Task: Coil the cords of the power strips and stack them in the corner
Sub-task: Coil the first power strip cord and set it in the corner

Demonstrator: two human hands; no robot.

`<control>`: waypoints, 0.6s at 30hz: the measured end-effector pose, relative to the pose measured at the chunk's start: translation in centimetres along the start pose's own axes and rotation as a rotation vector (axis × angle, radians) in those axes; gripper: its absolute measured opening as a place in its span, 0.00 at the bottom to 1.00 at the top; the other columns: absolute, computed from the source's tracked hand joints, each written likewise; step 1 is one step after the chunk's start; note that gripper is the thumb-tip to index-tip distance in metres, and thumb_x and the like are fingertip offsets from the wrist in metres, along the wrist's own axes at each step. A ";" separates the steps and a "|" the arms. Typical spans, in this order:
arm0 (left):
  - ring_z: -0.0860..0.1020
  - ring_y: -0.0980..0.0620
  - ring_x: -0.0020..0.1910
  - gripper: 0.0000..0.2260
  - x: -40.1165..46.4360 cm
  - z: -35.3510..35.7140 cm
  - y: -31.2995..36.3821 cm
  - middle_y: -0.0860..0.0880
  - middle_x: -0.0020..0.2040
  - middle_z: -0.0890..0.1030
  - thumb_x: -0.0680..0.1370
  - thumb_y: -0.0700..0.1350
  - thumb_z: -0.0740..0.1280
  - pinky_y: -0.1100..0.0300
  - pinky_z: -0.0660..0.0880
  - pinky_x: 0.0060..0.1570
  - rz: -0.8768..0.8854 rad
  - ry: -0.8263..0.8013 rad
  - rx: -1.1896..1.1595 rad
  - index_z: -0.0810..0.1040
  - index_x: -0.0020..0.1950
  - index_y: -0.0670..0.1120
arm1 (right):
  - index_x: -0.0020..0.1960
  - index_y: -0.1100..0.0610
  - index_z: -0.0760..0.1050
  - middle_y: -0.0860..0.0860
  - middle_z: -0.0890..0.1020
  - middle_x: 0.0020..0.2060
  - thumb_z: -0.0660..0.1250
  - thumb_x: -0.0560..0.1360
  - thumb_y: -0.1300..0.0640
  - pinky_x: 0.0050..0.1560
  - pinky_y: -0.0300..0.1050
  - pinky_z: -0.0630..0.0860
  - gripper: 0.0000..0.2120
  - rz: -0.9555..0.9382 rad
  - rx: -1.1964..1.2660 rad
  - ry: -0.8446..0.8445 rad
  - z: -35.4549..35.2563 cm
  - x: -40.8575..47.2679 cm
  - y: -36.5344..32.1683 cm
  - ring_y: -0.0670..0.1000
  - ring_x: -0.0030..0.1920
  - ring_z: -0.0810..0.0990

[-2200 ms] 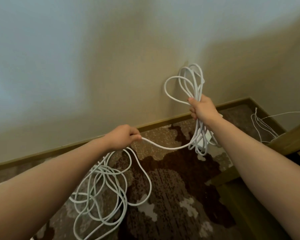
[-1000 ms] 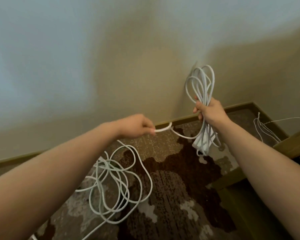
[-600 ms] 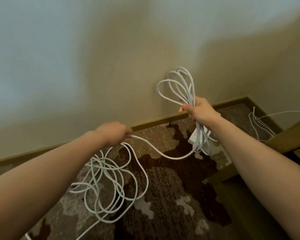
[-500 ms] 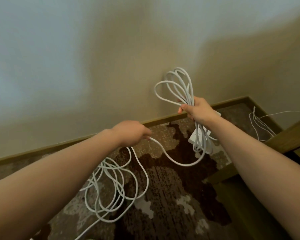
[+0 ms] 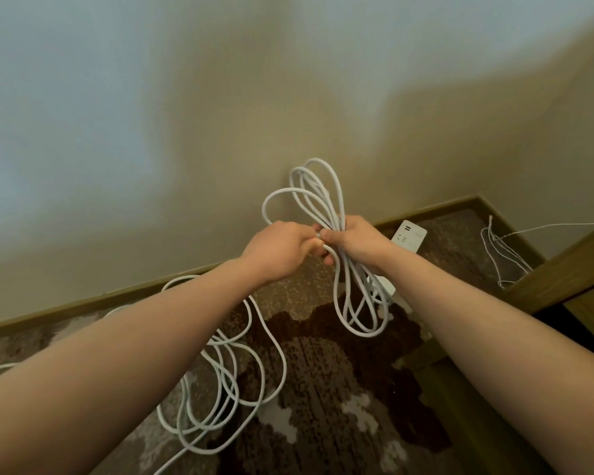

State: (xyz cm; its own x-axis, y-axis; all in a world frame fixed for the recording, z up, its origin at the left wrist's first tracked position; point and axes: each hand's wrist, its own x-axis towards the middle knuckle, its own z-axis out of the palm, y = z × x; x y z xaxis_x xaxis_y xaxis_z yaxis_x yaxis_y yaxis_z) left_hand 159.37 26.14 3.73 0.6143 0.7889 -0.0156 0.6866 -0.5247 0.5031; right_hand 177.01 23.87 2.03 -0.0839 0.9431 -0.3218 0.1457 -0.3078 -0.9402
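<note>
My right hand (image 5: 359, 241) grips a bundle of white cord loops (image 5: 317, 192) at its middle, with loops sticking up above the fist and hanging below it. My left hand (image 5: 285, 246) is closed on the same cord and touches the right hand's fingers. A white power strip (image 5: 410, 236) shows behind my right wrist, and a white piece of it (image 5: 386, 286) peeks out below the wrist. The loose rest of the cord (image 5: 220, 389) lies tangled on the carpet under my left forearm.
Beige walls meet in a corner (image 5: 477, 198) at the right, with a dark baseboard. Thin white wires (image 5: 501, 255) lie there beside a wooden frame (image 5: 562, 265). The floor is a brown patterned carpet (image 5: 323, 389).
My left hand has moved right and up from over the floor tangle to meet the right hand, bringing another length of cord to the bundle. The slack span between the hands is gone.
</note>
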 end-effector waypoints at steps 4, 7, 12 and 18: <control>0.74 0.56 0.32 0.15 0.0 -0.1 0.2 0.55 0.30 0.76 0.77 0.52 0.63 0.56 0.71 0.35 -0.052 0.040 -0.067 0.72 0.29 0.58 | 0.61 0.60 0.75 0.56 0.81 0.36 0.61 0.82 0.60 0.29 0.40 0.77 0.10 -0.019 -0.088 0.055 0.2 -0.1 -0.2 0.49 0.28 0.76; 0.76 0.54 0.31 0.14 0.3 0.0 0.2 0.53 0.30 0.78 0.77 0.54 0.65 0.55 0.72 0.35 -0.093 0.049 -0.077 0.74 0.32 0.54 | 0.57 0.59 0.76 0.54 0.78 0.33 0.61 0.82 0.59 0.26 0.39 0.73 0.07 -0.114 -0.256 0.129 0.4 0.1 0.0 0.43 0.24 0.75; 0.76 0.50 0.40 0.09 -1.0 -0.9 -4.0 0.52 0.38 0.78 0.79 0.52 0.62 0.54 0.73 0.42 -0.121 -0.128 0.042 0.76 0.42 0.51 | 0.48 0.54 0.75 0.51 0.74 0.32 0.62 0.82 0.55 0.31 0.43 0.71 0.06 -0.148 -0.341 0.184 -1.1 -0.1 0.7 0.49 0.31 0.73; 0.69 0.54 0.29 0.11 -2.1 -3.5 -7.3 0.53 0.28 0.72 0.78 0.51 0.64 0.60 0.64 0.30 -0.246 0.139 -0.126 0.80 0.40 0.49 | 0.46 0.52 0.78 0.46 0.75 0.27 0.70 0.75 0.46 0.28 0.38 0.69 0.10 -0.121 -0.372 -0.039 -0.8 -0.4 1.0 0.44 0.26 0.72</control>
State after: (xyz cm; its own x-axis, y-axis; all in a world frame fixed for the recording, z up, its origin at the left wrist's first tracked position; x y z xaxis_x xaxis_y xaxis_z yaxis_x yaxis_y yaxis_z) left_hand 151.74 29.44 3.13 0.3703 0.9282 -0.0366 0.7495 -0.2753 0.6021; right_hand 177.93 23.30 1.25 -0.1586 0.9622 -0.2215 0.4793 -0.1211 -0.8693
